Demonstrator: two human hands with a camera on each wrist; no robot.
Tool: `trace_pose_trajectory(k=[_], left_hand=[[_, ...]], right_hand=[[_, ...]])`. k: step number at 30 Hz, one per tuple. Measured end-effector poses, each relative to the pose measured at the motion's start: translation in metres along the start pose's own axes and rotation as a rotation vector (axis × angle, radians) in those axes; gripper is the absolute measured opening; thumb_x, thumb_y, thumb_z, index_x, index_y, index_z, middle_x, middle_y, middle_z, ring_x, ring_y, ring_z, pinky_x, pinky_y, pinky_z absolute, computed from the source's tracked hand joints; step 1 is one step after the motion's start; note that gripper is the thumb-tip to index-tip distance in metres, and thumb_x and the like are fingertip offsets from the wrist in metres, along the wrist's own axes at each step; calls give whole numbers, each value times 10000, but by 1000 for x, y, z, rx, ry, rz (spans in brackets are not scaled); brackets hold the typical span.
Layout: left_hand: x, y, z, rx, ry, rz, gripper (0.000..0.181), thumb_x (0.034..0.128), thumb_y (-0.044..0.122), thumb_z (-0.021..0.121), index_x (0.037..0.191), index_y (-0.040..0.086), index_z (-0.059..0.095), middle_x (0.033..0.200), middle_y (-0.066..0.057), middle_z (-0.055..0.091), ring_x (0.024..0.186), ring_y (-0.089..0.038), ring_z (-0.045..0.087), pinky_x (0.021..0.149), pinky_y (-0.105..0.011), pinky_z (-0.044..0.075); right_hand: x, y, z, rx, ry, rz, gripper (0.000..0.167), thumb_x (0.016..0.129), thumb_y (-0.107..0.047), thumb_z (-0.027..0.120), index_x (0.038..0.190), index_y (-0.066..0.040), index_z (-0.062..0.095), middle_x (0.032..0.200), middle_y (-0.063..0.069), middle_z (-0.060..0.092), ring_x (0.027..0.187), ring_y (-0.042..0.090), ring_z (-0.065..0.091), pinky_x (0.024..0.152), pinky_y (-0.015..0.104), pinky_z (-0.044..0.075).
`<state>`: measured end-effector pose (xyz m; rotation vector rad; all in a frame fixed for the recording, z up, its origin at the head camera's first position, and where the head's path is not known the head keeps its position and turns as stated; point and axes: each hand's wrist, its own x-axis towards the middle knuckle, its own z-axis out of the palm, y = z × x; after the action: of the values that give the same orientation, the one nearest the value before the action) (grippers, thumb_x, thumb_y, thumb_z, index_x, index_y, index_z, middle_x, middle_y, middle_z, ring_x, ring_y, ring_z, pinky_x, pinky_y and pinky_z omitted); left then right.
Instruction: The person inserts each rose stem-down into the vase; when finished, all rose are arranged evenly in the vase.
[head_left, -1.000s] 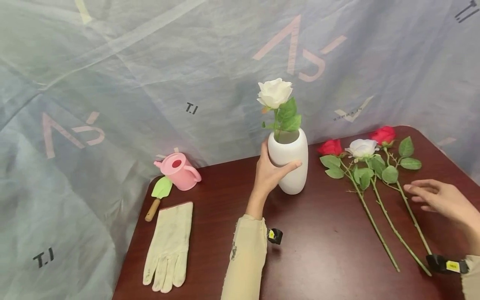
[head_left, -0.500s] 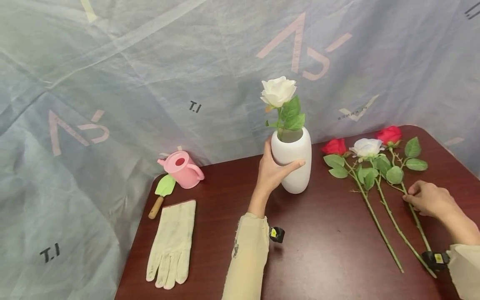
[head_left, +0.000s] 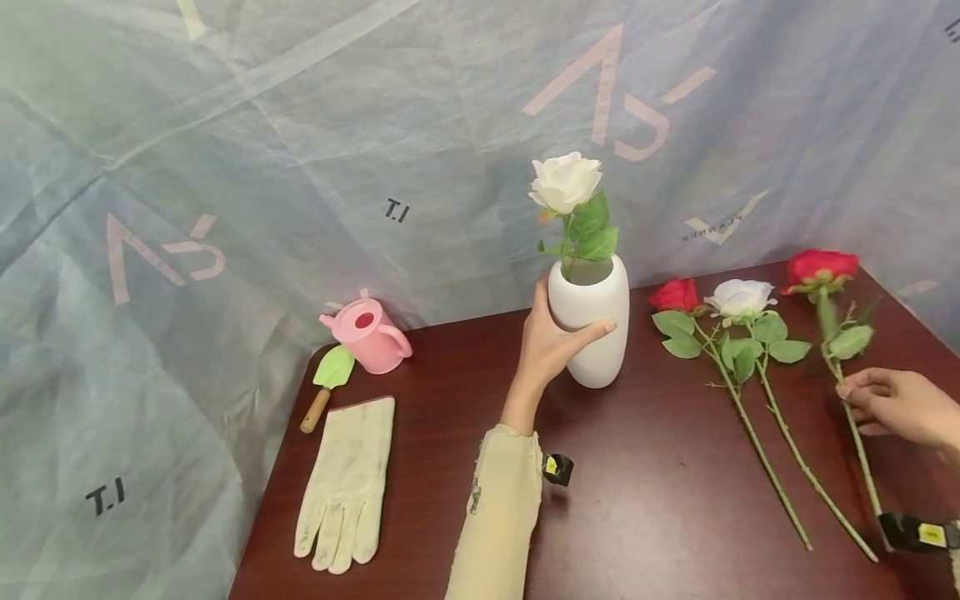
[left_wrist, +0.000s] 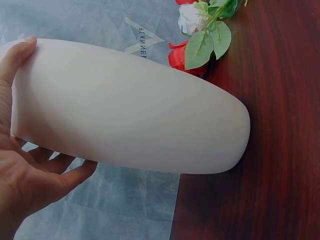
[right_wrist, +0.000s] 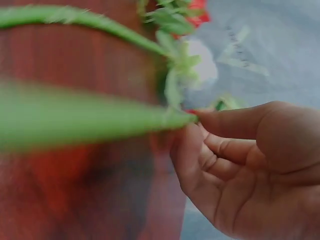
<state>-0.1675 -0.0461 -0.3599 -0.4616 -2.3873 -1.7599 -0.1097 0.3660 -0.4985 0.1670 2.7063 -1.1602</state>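
A white vase [head_left: 592, 333] stands upright at the back of the dark table, a white rose [head_left: 566, 183] leaning in its mouth. Around the vase's left side my left hand [head_left: 551, 342] curls, thumb across the front; the left wrist view shows the same grip near the rim. My right hand [head_left: 900, 404] pinches the stem of a red rose [head_left: 821, 271] between thumb and fingertips, its bloom raised at the table's right. In the right wrist view the green stem [right_wrist: 100, 117] is blurred and runs into the pinch.
Another red rose [head_left: 675, 296] and a white rose [head_left: 741, 298] lie between the vase and my right hand, stems toward the front. At the left are a pink watering can [head_left: 371, 337], a green trowel [head_left: 330, 371] and a cotton glove [head_left: 345, 487]. A grey cloth [head_left: 300, 167] hangs behind.
My right hand reached the rightmost red rose's stem, pinched it and drew it right, its bloom lifting away from the other roses. My left hand keeps hold of the vase; the view shifted slightly.
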Motion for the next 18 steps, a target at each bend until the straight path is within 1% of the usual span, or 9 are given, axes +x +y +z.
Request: trace_pose_trajectory(k=[2,4,5,7,9,11,13,15,18], left_hand=[[0,0,0,-1,3,-1,869,699,200,818,1413,195,322,1146,29,557,973,-113,563,781,-311,475],[1,-2,0,-9,3,3,876,697,202,819,1416,197,319,1151,29,556,974,-112,563,778,-310,476],[1,-3,0,-12,5,6,872,694,201,819,1412,199,323,1148,29,559,971,-111,565,775,-310,477],[4,-12,3,-14,7,12,892,685,227,827,1416,221,316,1154,36,558,971,-108,565,771,-317,479],[8,-23,6,-11,7,16,904,677,265,833,1414,258,310,1154,52,556,966,-97,565,764,-319,482],[11,-32,7,-8,13,14,912,665,303,838,1406,304,307,1150,73,555,958,-87,565,755,-318,484],[14,-40,9,-7,14,10,921,650,350,843,1395,356,301,1146,97,551,955,-75,564,747,-316,486],[14,-42,9,-10,13,11,918,644,377,841,1384,386,298,1143,109,548,953,-71,565,745,-314,488],[14,-43,9,-9,15,12,916,638,410,838,1373,418,292,1137,121,546,954,-67,565,745,-320,489]], right_hand=[[-2,-4,-1,53,32,-17,476,1004,-258,416,1137,198,406,877,202,611,668,93,588,558,333,528],[-5,-14,-1,122,72,-50,439,1004,-237,421,1149,177,412,873,58,638,661,6,570,546,291,523],[-7,-20,-2,181,89,-66,375,1001,-214,432,1139,134,447,867,-1,643,663,-26,568,549,278,523],[-12,-33,-4,342,107,-107,228,986,-166,471,1092,27,531,839,-107,642,676,-36,580,554,250,520],[-17,-43,-4,567,104,-181,113,969,-79,489,1017,-59,589,820,-145,651,700,-4,615,561,220,517],[-20,-53,-3,788,78,-263,177,950,-2,492,951,-121,624,832,-75,683,728,43,646,580,211,519],[-21,-60,0,936,55,-331,209,938,56,478,945,-80,636,847,-4,694,750,87,660,607,219,524],[-21,-66,5,1023,50,-373,202,933,77,469,964,-40,631,862,33,689,765,110,664,629,226,527],[-19,-73,10,1095,57,-406,224,933,94,450,1044,-28,602,880,65,679,785,136,658,650,237,528]])
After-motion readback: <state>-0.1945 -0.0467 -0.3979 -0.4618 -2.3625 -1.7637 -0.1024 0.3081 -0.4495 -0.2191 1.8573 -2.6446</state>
